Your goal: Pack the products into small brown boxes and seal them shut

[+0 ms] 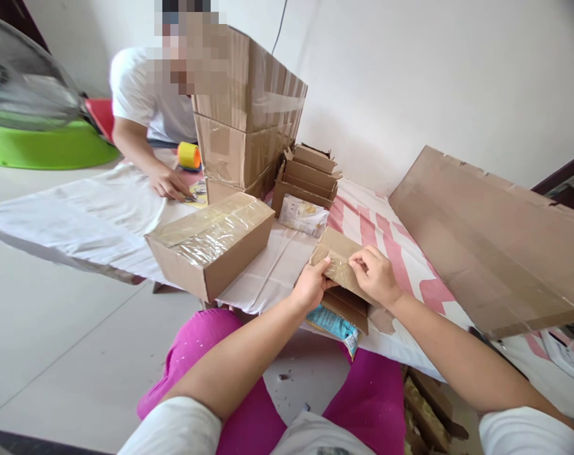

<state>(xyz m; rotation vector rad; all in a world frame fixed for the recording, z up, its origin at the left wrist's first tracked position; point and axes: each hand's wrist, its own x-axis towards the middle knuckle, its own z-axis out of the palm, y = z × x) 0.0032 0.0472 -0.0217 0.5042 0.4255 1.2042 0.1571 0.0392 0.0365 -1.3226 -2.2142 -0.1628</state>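
A small cardboard box (pixel 341 243) rests at the table's near edge, tilted toward me, with a loose flap on its near side. My left hand (pixel 311 285) grips its left edge, thumb on top and fingers underneath. My right hand (pixel 376 273) is closed in a pinch against the top face; what is between the fingertips is too small to make out. Shiny clear tape (pixel 340 270) lies on the cardboard between both hands. A blue printed packet (pixel 334 325) shows under the flap, partly hidden by the box.
A taped carton (pixel 211 243) lies left on the table. Behind stand stacked cartons (pixel 223 148), open boxes (pixel 308 174) and a white packet (pixel 303 215). A large cardboard sheet (pixel 495 246) leans at right. Across the table, a person's hand (pixel 169 183) rests near a yellow-orange tape roll (pixel 188 155).
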